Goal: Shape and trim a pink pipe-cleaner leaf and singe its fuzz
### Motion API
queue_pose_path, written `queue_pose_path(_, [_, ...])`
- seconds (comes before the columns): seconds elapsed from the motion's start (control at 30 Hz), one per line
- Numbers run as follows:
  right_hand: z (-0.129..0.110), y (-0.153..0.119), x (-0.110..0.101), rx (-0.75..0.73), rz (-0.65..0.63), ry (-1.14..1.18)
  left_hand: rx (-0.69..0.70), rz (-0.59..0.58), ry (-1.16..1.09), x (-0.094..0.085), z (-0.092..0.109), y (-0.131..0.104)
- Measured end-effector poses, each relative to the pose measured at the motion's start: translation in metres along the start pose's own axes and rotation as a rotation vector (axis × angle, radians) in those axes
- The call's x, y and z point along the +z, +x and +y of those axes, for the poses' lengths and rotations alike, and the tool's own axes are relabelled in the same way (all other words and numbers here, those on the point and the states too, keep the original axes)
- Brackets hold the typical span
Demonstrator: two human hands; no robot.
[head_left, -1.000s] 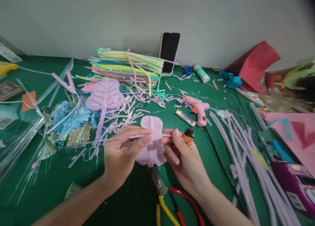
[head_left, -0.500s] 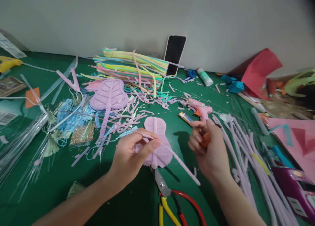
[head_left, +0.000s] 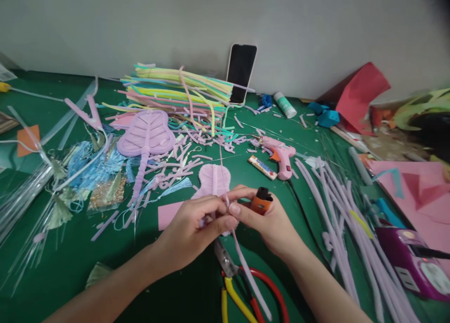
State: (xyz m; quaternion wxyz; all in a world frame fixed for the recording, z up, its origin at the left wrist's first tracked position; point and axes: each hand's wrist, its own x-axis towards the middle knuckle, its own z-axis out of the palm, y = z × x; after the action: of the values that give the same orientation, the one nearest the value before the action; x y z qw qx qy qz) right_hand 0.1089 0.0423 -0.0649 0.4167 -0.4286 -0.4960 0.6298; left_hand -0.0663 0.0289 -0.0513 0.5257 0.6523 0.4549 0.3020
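Note:
Fingertips of my left hand (head_left: 200, 224) pinch a thin lilac strip (head_left: 248, 266), whose lower end hangs toward the scissors. My right hand (head_left: 270, 220) meets it there, thumb and index finger on the same strip, with an orange lighter (head_left: 262, 202) held in its palm. Behind and below the hands lies a lilac leaf-like piece (head_left: 215, 177), partly hidden. A larger purple leaf shape (head_left: 146, 133) with a wrapped stem rests to the left. Scissors (head_left: 228, 262) with red and yellow handles lie below the hands.
A pink glue gun (head_left: 279, 154) lies right of centre, its black cord running down. Lilac stems (head_left: 341, 220) and a purple device (head_left: 415, 262) are at the right. Coloured stems (head_left: 176, 93) and a phone (head_left: 242, 72) stand at the back. Blue tassels (head_left: 87, 166) lie left.
My right hand has moved left from beside the glue gun and now meets my left hand at the strip. The strip hangs more steeply, and the lighter's black top shows. The view has shifted slightly.

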Motion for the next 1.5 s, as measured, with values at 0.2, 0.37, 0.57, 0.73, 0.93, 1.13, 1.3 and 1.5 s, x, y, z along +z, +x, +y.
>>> queue_pose_path(0.2, [0.0019, -0.0003, -0.0022, 0.099, -0.047, 0.143, -0.083, -0.033, -0.037, -0.0005, 0.0028, -0.0004])
queue_pose_path(0.37, [0.0029, 0.0012, -0.0031, 0.096, 0.014, 0.189, -0.113, -0.029, -0.121, 0.0002, 0.0024, -0.0002])
queue_pose_path(0.57, [0.0073, 0.0004, -0.0055, 0.042, 0.067, 0.18, -0.121, -0.029, -0.173, 0.0005, 0.0025, 0.0])
queue_pose_path(0.73, [0.0079, 0.0004, -0.0052, 0.03, 0.054, 0.15, -0.118, -0.052, -0.175, 0.0003, 0.0005, -0.0006])
queue_pose_path(0.93, [0.0084, 0.0004, -0.0046, 0.008, 0.045, 0.129, -0.068, -0.067, -0.136, -0.0018, -0.0015, -0.0006])
queue_pose_path(1.13, [0.0088, 0.0022, -0.0047, -0.008, 0.043, 0.117, -0.121, -0.148, -0.304, -0.0026, -0.0038, -0.001])
queue_pose_path(1.3, [0.0098, 0.0024, -0.0052, -0.011, 0.065, 0.112, -0.156, -0.144, -0.348, -0.0015, -0.0059, -0.0005])
queue_pose_path(1.5, [0.0094, 0.0012, -0.0054, 0.015, 0.021, 0.12, -0.177, -0.1, -0.378, -0.002, -0.0038, -0.001])
